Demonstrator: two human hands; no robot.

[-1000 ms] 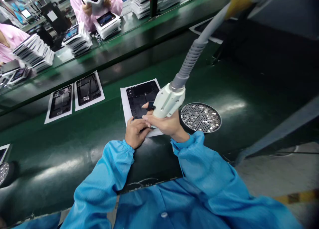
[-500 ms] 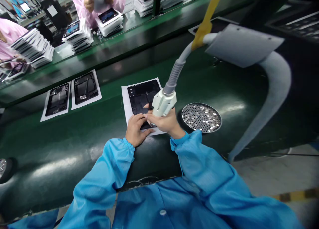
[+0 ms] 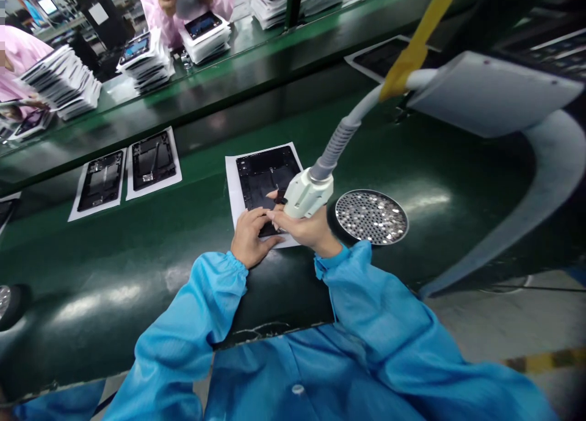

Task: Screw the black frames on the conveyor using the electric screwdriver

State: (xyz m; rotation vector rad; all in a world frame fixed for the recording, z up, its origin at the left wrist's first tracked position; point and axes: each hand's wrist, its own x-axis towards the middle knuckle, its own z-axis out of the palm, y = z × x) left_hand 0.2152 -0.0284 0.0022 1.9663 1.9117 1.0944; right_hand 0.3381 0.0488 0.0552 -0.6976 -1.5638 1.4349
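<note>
We have one left hand bent over the near end of the centre panel, our landmark, fingertips down; we cannot tell whether they pinch anything. Our one right hand is closed around one white tool over the same end, its tip probably hidden by our fingers. The panel lies on one white sheet. Right of it sits one round perforated dish of small shiny pieces. Left of it lie two dark panels on white sheets. Far beyond it, two people in pink sit behind stacks, and one black box bears a white label, too blurred to read
</note>
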